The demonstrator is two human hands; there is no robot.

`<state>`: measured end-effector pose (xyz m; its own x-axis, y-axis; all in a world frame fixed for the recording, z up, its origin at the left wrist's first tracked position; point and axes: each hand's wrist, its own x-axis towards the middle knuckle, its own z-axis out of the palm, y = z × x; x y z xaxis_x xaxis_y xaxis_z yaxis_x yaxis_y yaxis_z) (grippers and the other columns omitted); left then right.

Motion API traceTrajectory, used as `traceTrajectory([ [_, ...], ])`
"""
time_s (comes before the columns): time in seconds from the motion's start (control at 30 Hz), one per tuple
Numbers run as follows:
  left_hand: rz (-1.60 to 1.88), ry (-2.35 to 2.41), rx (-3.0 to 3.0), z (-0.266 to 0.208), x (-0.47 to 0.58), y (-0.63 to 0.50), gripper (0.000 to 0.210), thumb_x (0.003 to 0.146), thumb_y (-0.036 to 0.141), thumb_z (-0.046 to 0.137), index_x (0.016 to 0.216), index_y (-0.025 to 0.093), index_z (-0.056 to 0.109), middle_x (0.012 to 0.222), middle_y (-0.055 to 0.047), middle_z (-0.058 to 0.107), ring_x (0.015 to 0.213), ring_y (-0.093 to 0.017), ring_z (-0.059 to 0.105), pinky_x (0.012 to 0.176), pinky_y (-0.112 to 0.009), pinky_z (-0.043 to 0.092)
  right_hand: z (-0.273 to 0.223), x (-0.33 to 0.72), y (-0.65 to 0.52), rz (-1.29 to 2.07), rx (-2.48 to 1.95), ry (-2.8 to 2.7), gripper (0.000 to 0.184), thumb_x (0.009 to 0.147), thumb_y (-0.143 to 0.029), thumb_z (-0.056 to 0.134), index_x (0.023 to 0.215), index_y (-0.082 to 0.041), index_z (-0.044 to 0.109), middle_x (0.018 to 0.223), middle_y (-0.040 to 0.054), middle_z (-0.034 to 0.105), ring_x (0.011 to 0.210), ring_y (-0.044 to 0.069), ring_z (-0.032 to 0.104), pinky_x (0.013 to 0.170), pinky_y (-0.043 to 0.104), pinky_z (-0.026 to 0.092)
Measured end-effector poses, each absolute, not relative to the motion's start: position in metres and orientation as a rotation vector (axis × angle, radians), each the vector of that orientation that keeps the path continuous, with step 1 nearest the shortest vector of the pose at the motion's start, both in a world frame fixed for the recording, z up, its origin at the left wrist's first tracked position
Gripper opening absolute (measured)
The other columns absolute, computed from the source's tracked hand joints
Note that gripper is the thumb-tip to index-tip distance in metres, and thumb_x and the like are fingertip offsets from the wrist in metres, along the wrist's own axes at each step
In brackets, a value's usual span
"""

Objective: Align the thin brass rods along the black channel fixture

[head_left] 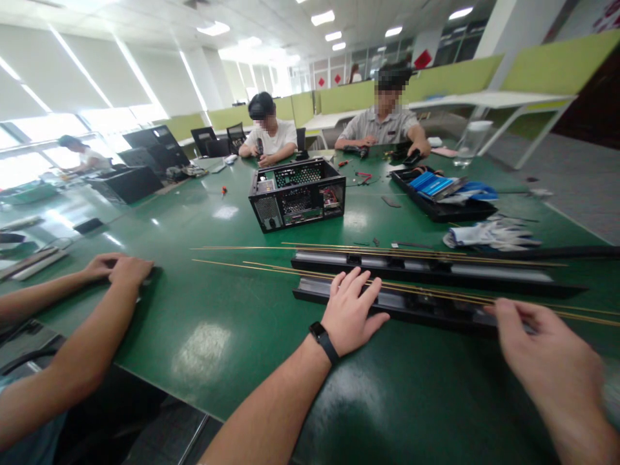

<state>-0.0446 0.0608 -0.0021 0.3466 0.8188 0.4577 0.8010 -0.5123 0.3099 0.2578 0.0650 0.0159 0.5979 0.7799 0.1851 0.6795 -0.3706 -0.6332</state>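
Two long black channels lie side by side on the green table, the far black channel (pixel 484 274) and the near black channel (pixel 310 294), both with pale grey inner strips. Thin brass-coloured rods (pixel 261 265) run lengthwise over them and stick out past their left ends. My left hand (pixel 351 313), with a dark watch at the wrist, rests fingers spread across the near channel and its rods. Farther right, my right hand (pixel 547 355) has thumb and fingers closed beside the near channel's rods; what lies between its fingertips is hidden.
Beyond the channels stands an open black computer case (pixel 298 200). A black tray (pixel 431 210) with blue items and white-grey gloves (pixel 489 236) lie at right. A co-worker's hands (pixel 121 268) work at left. Two people sit across the green table (pixel 203 226).
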Motion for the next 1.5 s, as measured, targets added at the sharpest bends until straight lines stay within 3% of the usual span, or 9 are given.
traceTrajectory([
  [0.27,0.904,1.534,2.549,-0.003,-0.045,0.060,0.066,0.101,0.051,0.073,0.160,0.026,0.055,0.165,-0.014,0.058,0.162,-0.034,0.043,0.136,-0.060,0.030,0.011,0.254,0.062,0.217,-1.995,-1.346,0.050,0.075,-0.075,0.058,0.093,-0.032,0.077,0.091,0.0103,0.081,0.073,0.034,0.069,0.075,0.049,0.052],
  [0.53,0.913,1.533,2.555,-0.002,-0.046,0.060,0.064,0.101,0.048,0.074,0.158,0.023,0.057,0.164,-0.015,0.058,0.161,-0.034,0.044,0.135,-0.060,0.031,0.010,0.264,0.063,0.144,-2.094,-1.235,0.049,0.091,-0.068,0.049,0.104,-0.031,0.078,0.096,0.0100,0.082,0.089,0.035,0.074,0.075,0.045,0.049],
  [0.7,0.911,1.539,2.561,-0.002,-0.045,0.059,0.062,0.101,0.044,0.074,0.158,0.025,0.056,0.164,-0.015,0.059,0.161,-0.034,0.045,0.135,-0.062,0.031,0.004,0.262,0.061,0.204,-1.976,-1.270,0.046,0.096,-0.066,0.054,0.108,-0.027,0.077,0.108,0.0089,0.084,0.106,0.033,0.076,0.089,0.042,0.051],
  [0.93,0.909,1.541,2.588,-0.004,-0.046,0.060,0.061,0.102,0.041,0.073,0.157,0.020,0.057,0.163,-0.017,0.059,0.160,-0.036,0.046,0.133,-0.062,0.032,0.006,0.252,0.056,0.246,-1.791,-1.447,0.054,0.098,-0.070,0.052,0.107,-0.024,0.078,0.104,0.0095,0.083,0.098,0.030,0.077,0.088,0.039,0.054],
  [1.5,0.917,1.550,2.628,-0.006,-0.047,0.061,0.060,0.102,0.039,0.072,0.157,0.021,0.058,0.162,-0.017,0.060,0.159,-0.036,0.047,0.133,-0.061,0.032,0.005,0.251,0.055,0.288,-1.694,-1.445,0.051,0.104,-0.066,0.047,0.109,-0.026,0.079,0.110,0.0085,0.084,0.109,0.031,0.078,0.096,0.043,0.055],
])
